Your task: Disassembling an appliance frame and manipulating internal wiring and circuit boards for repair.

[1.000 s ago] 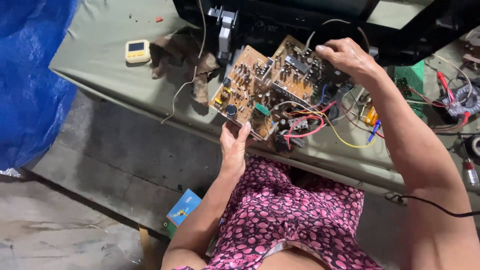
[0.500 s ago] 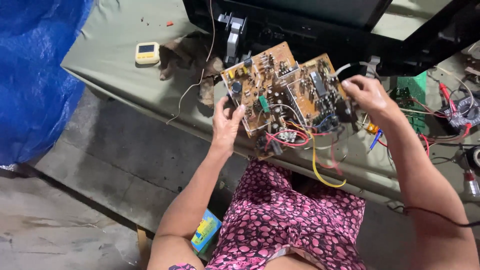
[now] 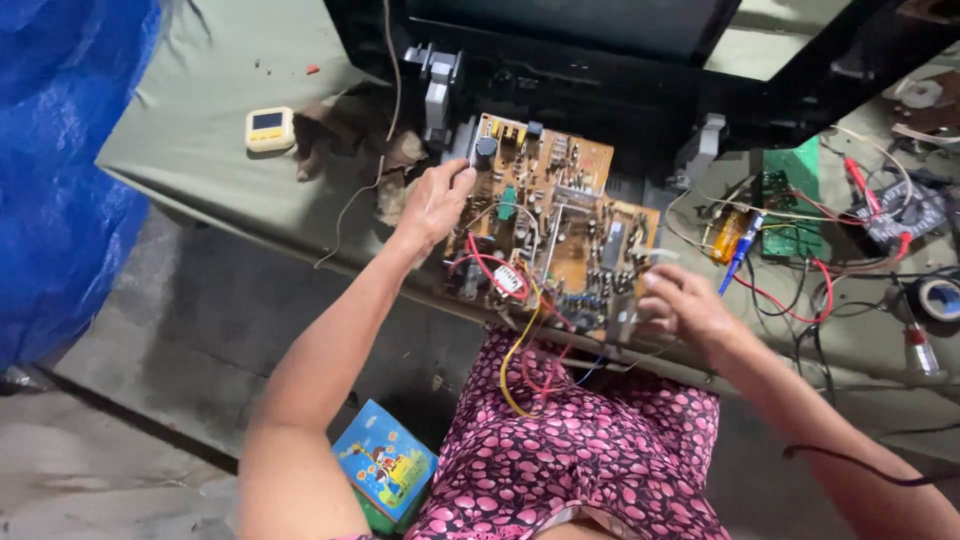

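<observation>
Brown circuit board [image 3: 555,225] tilted over the tabletop [image 3: 200,130] edge, left hand [image 3: 437,200] pinching its left edge, right hand [image 3: 685,305] gripping its lower right corner, coloured wires [image 3: 520,330] dangling below

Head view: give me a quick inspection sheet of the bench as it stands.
Surface: bench under a grey-green cover.
Job's things: brown circuit board, component side up, at the bench's front edge.
Clutter: small yellow meter, green board, tape roll, dry leaves.
Grippers: left hand grips the board's left edge; right hand grips its lower right corner.
Cables: red and yellow wires hang off the board.
Surroundings: black set housing, blue tarp, colourful box on the floor.
</observation>
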